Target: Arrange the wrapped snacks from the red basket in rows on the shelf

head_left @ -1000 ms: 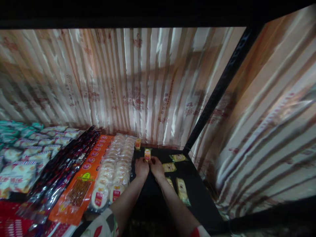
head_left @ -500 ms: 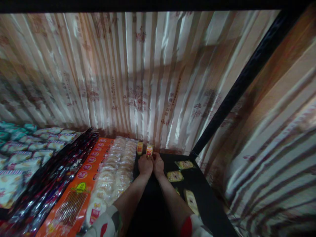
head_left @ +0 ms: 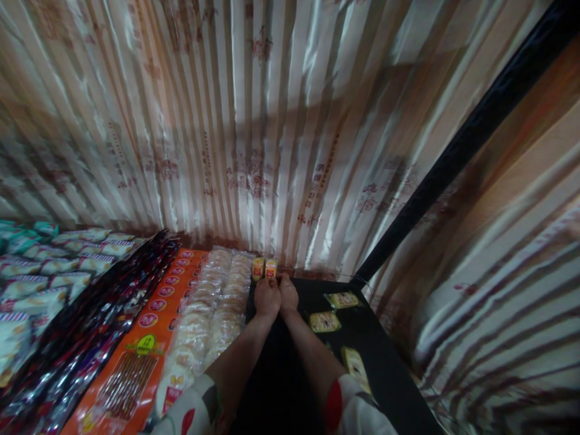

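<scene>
A small yellow-and-red snack packet [head_left: 270,268] stands upright at the back of the black tabletop [head_left: 276,386]. My left hand [head_left: 267,298] is closed at its lower edge, with the fingertips partly hidden. Beside it, almost touching, my right hand [head_left: 289,295] has curled fingers; what they hold, if anything, is hidden. A matching packet [head_left: 258,269] stands just left of the first one. On the right part of the table lie several flat, clear-wrapped yellow snacks, among them a near one [head_left: 324,321], a farther one [head_left: 343,300] and a longer one [head_left: 356,366].
Long clear packs of round pale snacks [head_left: 217,302] lie left of my arms. Beyond them are an orange packet strip [head_left: 151,326], dark shiny packets [head_left: 97,326] and white packets [head_left: 58,284]. A pleated curtain [head_left: 254,133] hangs behind; a black post [head_left: 453,163] slants at right.
The packet at my hands has moved left, close against its neighbour. My right hand now sits slightly apart from the packet. The view has tilted a little downward.
</scene>
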Available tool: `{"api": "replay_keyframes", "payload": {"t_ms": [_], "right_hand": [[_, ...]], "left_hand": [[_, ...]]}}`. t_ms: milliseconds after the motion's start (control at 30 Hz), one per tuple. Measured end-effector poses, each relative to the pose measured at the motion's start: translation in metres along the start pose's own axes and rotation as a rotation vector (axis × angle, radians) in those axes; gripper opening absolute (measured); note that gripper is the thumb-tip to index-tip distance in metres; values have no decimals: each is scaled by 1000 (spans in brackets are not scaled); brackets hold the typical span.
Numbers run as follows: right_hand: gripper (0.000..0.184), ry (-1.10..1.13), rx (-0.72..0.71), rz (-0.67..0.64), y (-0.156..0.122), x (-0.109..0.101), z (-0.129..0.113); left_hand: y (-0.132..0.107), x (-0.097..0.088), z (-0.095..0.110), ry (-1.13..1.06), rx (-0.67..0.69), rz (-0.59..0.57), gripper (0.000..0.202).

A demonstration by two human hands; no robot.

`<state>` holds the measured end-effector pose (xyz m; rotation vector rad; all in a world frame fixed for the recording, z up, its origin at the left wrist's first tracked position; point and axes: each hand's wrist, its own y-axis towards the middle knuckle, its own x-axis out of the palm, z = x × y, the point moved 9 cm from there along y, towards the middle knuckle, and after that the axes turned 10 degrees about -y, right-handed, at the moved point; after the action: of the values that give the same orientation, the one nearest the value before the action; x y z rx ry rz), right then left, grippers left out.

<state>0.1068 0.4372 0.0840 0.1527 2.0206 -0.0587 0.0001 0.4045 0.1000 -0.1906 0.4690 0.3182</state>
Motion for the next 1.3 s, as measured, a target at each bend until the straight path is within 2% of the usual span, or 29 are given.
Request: {"api": "replay_keyframes", "payload": {"t_ms": [200,367,600,700,800,1000,1167,1300], "right_hand": [[22,-33,23,9,0,2,0],[26,-50,-12,41,1,4,-4],[24,31,-82,68,5,9,-3],[29,53,-88,115,4,9,2],[32,66,-99,154,-2,9,6],[37,77,-103,169,-27,1,9],[40,53,-163,171,-60,-25,4],[40,-48,-165,193,-82,-47,13]], "left_hand": [[0,-2,1,3,15,12,32],[-1,-2,4,-6,39,-1,29],[2,0,0,-51,45,-7,33],[-2,-3,3,-69,56,32,31],[-12,-6,7,-61,36,42,31],[-44,-11,15,-20,-16,-23,29],[-71,-12,14,4,-23,-90,32],[-94,-4,16,19,-7,-160,33]]}}
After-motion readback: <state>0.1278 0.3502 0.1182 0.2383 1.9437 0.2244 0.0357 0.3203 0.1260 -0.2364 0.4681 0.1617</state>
